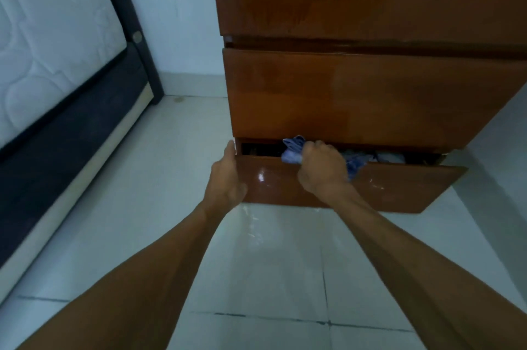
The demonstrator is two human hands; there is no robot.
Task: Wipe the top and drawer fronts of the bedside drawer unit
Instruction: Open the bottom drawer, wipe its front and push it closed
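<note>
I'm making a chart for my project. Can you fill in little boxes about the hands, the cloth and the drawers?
left hand: flat against the left end of the bottom drawer
right hand: closed on a blue cloth at the drawer's top edge
bottom drawer: pulled partly open, things inside too dark to name
middle drawer: shut
floor: pale tiles
bed: left of the unit

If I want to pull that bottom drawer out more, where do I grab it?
Probably the top edge of the bottom drawer front, reaching down from above: it is pulled out a little, leaving an open gap, and no handle shows. The right hand holding the blue cloth rests there.
</note>
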